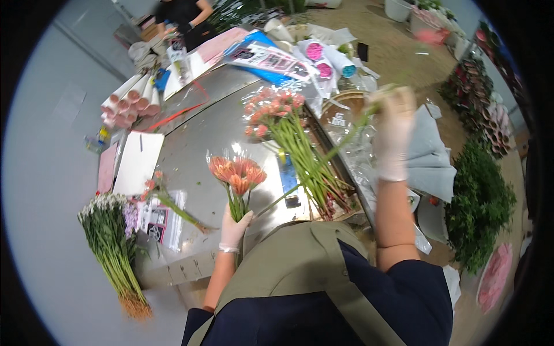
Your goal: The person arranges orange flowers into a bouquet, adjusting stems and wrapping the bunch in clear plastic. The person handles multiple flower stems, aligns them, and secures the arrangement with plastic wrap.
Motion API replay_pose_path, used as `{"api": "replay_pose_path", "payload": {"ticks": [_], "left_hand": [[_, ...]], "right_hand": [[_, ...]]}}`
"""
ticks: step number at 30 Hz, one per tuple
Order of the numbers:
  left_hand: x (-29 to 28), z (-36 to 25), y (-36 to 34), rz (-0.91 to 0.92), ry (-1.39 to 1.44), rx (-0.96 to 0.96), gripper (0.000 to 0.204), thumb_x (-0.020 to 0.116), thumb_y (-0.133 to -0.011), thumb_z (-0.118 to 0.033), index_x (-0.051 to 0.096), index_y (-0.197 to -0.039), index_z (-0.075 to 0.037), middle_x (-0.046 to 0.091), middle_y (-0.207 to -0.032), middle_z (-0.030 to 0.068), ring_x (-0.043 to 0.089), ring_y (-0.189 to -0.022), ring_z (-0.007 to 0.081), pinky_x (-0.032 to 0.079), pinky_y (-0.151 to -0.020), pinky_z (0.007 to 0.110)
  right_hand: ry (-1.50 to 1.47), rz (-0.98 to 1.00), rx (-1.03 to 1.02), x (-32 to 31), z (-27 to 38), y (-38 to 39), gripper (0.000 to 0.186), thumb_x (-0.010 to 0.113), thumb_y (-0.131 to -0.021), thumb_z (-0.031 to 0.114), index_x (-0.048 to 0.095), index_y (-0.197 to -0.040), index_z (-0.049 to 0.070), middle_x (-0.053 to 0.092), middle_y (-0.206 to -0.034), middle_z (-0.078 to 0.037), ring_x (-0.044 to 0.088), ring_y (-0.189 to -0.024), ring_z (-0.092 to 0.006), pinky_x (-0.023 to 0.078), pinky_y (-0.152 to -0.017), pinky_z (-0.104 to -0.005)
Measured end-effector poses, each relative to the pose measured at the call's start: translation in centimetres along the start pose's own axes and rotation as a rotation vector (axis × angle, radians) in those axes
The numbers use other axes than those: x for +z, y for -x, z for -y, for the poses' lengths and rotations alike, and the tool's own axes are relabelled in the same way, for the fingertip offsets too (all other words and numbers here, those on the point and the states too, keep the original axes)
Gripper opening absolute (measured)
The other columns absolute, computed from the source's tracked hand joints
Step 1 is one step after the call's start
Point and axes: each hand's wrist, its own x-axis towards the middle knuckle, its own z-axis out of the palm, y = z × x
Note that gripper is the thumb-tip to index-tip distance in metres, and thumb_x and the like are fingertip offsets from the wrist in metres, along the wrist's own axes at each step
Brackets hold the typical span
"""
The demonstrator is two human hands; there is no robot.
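Note:
My gloved left hand [232, 230] is closed round the stems of several orange-pink flowers [238, 173], upright, with clear plastic about their heads. Out to the right, my raised right hand [395, 115], also gloved, is smeared by motion. It grips a long green stem [346, 140] that slants down leftward toward my left hand; its flower head cannot be made out. Between the hands, a bundle of similar pink flowers [277, 106] lies on the metal table [193, 135], its green stems pointing toward me. One short pink-flowered stem [176, 206] lies left of my left hand.
White flowers with long stems [109, 248] hang over the table's left edge. Rolled paper cones [130, 104], plastic sleeves [271, 60] and wrapped bouquets [323, 63] are farther back. A person [184, 20] stands at the far side. Greenery [479, 202] fills the floor at right.

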Motion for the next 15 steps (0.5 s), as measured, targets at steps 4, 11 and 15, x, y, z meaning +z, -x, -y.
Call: {"api": "replay_pose_path", "payload": {"ticks": [4, 11, 15], "left_hand": [[-2.9, -2.2, 0.1, 0.020, 0.044, 0.064, 0.040, 0.069, -0.082, -0.001, 0.046, -0.115, -0.001, 0.060, -0.085, 0.0043, 0.059, -0.068, 0.0118, 0.050, -0.064, 0.025], [-3.5, -5.9, 1.3, 0.129, 0.397, 0.100, 0.040, 0.070, -0.082, -0.007, 0.048, -0.113, 0.002, 0.063, -0.080, 0.0128, 0.065, -0.079, 0.0275, 0.053, -0.080, 0.044], [-3.8, -5.8, 1.7, 0.166, 0.409, 0.112, 0.048, 0.074, -0.080, -0.016, 0.048, -0.115, 0.005, 0.064, -0.081, 0.0140, 0.065, -0.078, 0.0271, 0.053, -0.078, 0.043]], "right_hand": [[-0.033, 0.007, -0.113, -3.3, 3.1, -5.7, 0.010, 0.053, -0.095, 0.007, 0.059, -0.101, 0.003, 0.064, -0.082, -0.006, 0.058, -0.073, -0.0108, 0.048, -0.068, -0.0245], [0.556, 0.355, -0.212, 0.1, -7.7, -7.6, 0.010, 0.061, -0.090, 0.014, 0.061, -0.094, 0.004, 0.061, -0.082, -0.004, 0.056, -0.073, -0.0117, 0.047, -0.068, -0.0266], [1.088, 0.719, -0.057, 0.7, -15.4, -0.7, 0.033, 0.062, -0.086, 0.031, 0.062, -0.109, 0.007, 0.064, -0.108, -0.020, 0.063, -0.099, -0.0364, 0.049, -0.087, -0.0447]]}}
